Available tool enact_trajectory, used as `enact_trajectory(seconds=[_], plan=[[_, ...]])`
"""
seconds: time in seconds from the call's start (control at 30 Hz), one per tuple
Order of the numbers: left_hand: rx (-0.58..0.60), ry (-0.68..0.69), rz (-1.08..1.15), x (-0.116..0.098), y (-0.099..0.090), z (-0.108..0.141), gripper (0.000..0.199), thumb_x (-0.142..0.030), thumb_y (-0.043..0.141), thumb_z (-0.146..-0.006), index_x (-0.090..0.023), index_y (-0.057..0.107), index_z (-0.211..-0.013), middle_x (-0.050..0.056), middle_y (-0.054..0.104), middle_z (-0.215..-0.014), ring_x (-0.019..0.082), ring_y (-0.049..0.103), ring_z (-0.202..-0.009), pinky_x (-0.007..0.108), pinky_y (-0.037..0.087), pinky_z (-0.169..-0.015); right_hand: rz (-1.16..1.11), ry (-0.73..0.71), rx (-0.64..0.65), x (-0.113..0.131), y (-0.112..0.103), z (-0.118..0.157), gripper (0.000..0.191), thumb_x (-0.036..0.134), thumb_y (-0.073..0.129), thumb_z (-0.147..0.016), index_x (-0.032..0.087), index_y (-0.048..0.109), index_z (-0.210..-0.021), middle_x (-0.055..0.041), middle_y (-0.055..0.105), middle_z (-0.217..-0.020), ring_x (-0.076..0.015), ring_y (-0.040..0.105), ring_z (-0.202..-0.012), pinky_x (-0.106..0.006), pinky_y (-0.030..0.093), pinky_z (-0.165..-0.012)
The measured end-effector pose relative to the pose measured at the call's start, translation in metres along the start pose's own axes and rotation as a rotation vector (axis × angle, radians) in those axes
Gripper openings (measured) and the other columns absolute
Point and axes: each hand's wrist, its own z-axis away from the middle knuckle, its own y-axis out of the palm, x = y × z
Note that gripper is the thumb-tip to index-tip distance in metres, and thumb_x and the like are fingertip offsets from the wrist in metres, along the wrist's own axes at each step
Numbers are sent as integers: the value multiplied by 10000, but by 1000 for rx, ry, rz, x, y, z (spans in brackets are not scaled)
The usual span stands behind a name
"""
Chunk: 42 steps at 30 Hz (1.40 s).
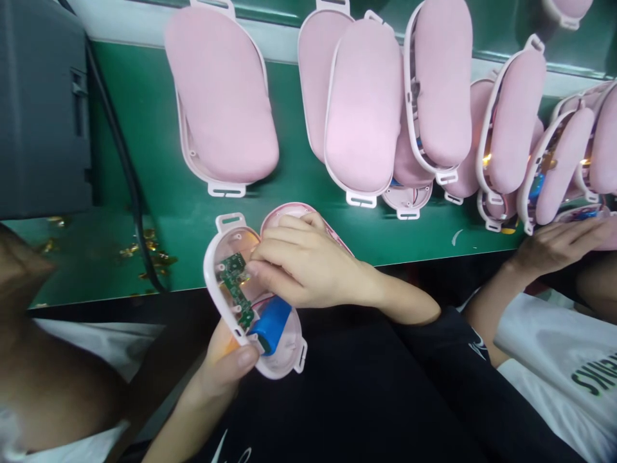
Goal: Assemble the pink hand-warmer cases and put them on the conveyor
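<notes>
An opened pink housing (pixel 210 275) is tilted at the front edge of the green table. Inside it are a green circuit board (pixel 236 289) and a blue cylinder (pixel 274 323) like a battery. My left hand (pixel 226 363) grips the housing's lower left rim, thumb on the edge. My right hand (pixel 308 263) is over the opening, thumb and fingers pinched together beside the board; what lies between the fingertips is too small to make out. A pink cover part (pixel 289 211) shows behind my right hand, partly hidden by it.
Several pink housings (pixel 222 96) lie along the back and right of the green table (pixel 159 148). At left stand a dark grey box (pixel 43 109) and a black cable (pixel 123 148), near gold scraps (pixel 152 251). People sit on both sides; a co-worker's hand (pixel 554 244) is at right.
</notes>
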Motion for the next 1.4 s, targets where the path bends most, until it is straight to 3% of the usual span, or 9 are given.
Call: enact_trajectory(seconds=[0.17,0.33,0.43,0.53,0.7,0.93,1.13,1.3,1.4], plan=[[65,80,-95,0,3,0,726,-588,788,-851,-241,678,-1479,146,761,-1350,459,656,-1414,629,555,-1220,-70,59,17,5,-3,-2,436,342,386,-1176,179,714,-939,-17,712,-899,-175,611,-975,-351,374,-935],[38,53,-143,2,0,2,732,-569,813,-834,-230,679,-1468,164,756,-1365,469,622,-1455,643,480,-1281,24,71,-112,8,4,1,483,375,417,-1163,201,687,-802,11,659,-756,-158,590,-875,-376,309,-830],[17,56,-159,3,0,2,725,-577,821,-824,-240,686,-1451,165,768,-1338,471,653,-1414,635,543,-1222,48,55,-184,8,8,5,522,416,395,-1170,207,711,-811,16,686,-771,-153,597,-871,-393,287,-833],[5,48,-155,1,5,3,762,-586,864,-778,-243,695,-1438,165,781,-1303,482,654,-1408,653,534,-1226,31,38,-150,7,8,8,532,433,390,-1180,203,725,-836,14,713,-825,-145,604,-889,-382,298,-862],[-114,-17,-130,-5,17,7,754,-613,857,-786,-222,701,-1412,159,760,-1383,453,643,-1428,590,506,-1263,4,75,-178,5,14,8,507,436,416,-1168,220,745,-849,37,680,-752,-139,583,-816,-393,275,-880],[-99,-3,-78,-8,22,7,746,-621,892,-764,-226,725,-1374,151,766,-1391,446,658,-1418,539,567,-1207,-49,62,-295,8,21,12,487,393,434,-1153,219,747,-823,48,680,-722,-119,584,-785,-393,277,-878],[-133,-18,-91,-11,28,7,752,-592,916,-747,-242,721,-1384,138,788,-1345,456,683,-1379,588,558,-1215,-109,80,-201,8,13,11,503,404,448,-1154,211,743,-796,33,697,-742,-122,604,-812,-371,318,-848],[7,7,-139,-10,14,-3,782,-616,899,-740,-218,726,-1390,154,813,-1251,467,711,-1330,612,587,-1180,-197,94,-62,7,-1,8,437,376,505,-1157,201,766,-854,18,731,-845,-132,623,-907,-332,380,-924],[14,32,-158,-11,11,-8,784,-638,883,-753,-218,729,-1397,147,814,-1234,464,678,-1380,615,560,-1218,-293,98,34,4,-8,5,395,368,532,-1153,202,773,-888,12,746,-888,-145,633,-952,-328,413,-951]])
